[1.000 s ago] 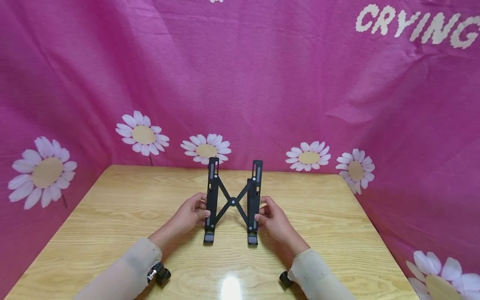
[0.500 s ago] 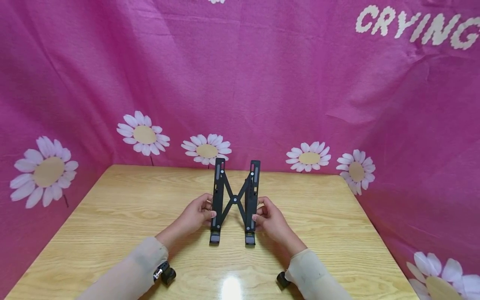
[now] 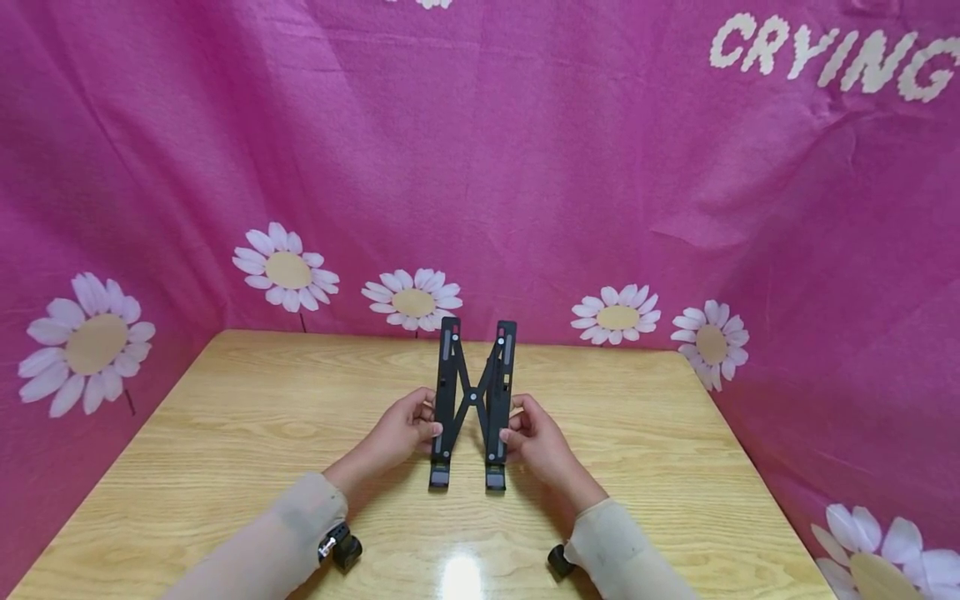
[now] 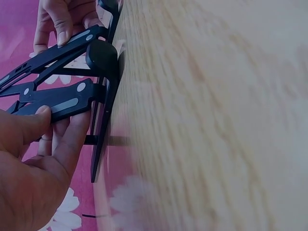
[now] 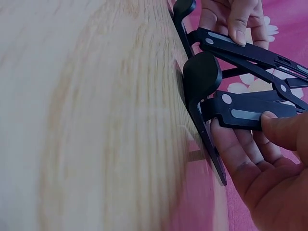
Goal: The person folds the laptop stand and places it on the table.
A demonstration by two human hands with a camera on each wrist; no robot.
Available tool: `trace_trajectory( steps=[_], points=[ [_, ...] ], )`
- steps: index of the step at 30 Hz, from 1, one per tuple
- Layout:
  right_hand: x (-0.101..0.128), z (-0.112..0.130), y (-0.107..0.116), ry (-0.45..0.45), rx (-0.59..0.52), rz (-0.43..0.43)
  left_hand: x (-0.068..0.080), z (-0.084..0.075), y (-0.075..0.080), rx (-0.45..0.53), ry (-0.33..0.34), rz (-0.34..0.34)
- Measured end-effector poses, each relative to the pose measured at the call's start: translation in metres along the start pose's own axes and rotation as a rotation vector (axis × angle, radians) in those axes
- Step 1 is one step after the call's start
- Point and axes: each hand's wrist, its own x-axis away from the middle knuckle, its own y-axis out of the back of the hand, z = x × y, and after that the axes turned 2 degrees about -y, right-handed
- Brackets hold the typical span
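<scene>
Left hand (image 3: 402, 429) pinches the stand (image 3: 473, 397), long axis toward the curtain (image 3: 510, 192).

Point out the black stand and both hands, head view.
Black stand (image 3: 473, 397): head view, on its central pivot.
Left hand (image 3: 399, 432): head view, middle of the hand.
Right hand (image 3: 545, 442): head view, middle of the hand.

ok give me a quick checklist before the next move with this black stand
1. Left hand gripping left rail: ok.
2. Right hand gripping right rail: ok.
3. Stand supported by wooden table: ok, it appears to rest there.
4. Rails fully together: not ok, there is a gap, spanned by crossed bars.
5. Hidden fingertips clear of moving parts: cannot tell.
</scene>
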Motion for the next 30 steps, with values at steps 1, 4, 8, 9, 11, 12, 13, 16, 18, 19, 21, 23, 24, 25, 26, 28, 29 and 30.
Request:
trace_trajectory(
  steps=[1,4,8,9,11,12,13,16,18,19,21,23,24,25,26,28,29,30],
  points=[
    [0.000,0.000,0.000,-0.002,-0.004,-0.003,0.000,0.000,0.000,0.002,0.000,0.000],
    [0.000,0.000,-0.001,0.007,-0.007,-0.012,-0.001,0.001,-0.001,0.007,-0.005,-0.005],
    [-0.003,0.001,-0.003,0.024,0.000,-0.017,-0.005,0.000,-0.005,-0.004,-0.007,-0.019],
    [-0.003,0.001,-0.004,0.026,0.004,-0.018,-0.006,0.000,-0.006,-0.005,-0.001,-0.022],
    [-0.004,0.001,-0.005,0.027,0.003,-0.015,-0.007,-0.002,-0.009,-0.015,0.009,-0.022],
    [-0.004,0.001,-0.005,0.028,0.002,-0.013,-0.007,-0.002,-0.010,-0.020,0.014,-0.021],
    [-0.004,0.000,-0.005,0.025,0.002,-0.011,-0.007,-0.003,-0.011,-0.025,0.015,-0.019],
    [-0.004,-0.001,-0.006,0.025,0.006,-0.001,-0.007,-0.004,-0.012,-0.024,0.023,-0.020],
    [-0.004,0.000,-0.007,0.031,0.009,0.004,-0.008,-0.004,-0.014,-0.026,0.020,-0.022],
    [-0.005,0.000,-0.007,0.033,0.007,0.006,-0.008,-0.004,-0.014,-0.024,0.017,-0.022],
    [-0.006,0.000,-0.009,0.041,0.009,0.009,-0.010,-0.004,-0.016,-0.025,0.009,-0.017],
    [-0.007,0.000,-0.010,0.049,0.012,0.007,-0.011,-0.004,-0.018,-0.029,-0.001,-0.011],
    [-0.008,-0.001,-0.011,0.053,0.014,0.007,-0.011,-0.004,-0.019,-0.028,-0.003,-0.008],
    [-0.008,-0.001,-0.011,0.050,0.012,0.004,-0.011,-0.004,-0.020,-0.024,-0.004,-0.006],
    [-0.008,-0.002,-0.011,0.049,0.011,0.002,-0.011,-0.004,-0.021,-0.023,-0.006,-0.004],
    [-0.009,-0.002,-0.012,0.039,0.004,-0.003,-0.011,-0.005,-0.022,-0.018,-0.002,-0.005],
    [-0.009,-0.003,-0.012,0.036,0.000,-0.003,-0.010,-0.005,-0.022,-0.018,0.002,-0.008],
    [-0.009,-0.003,-0.012,0.035,0.001,-0.003,-0.011,-0.005,-0.022,-0.019,0.006,-0.010]
  ],
)
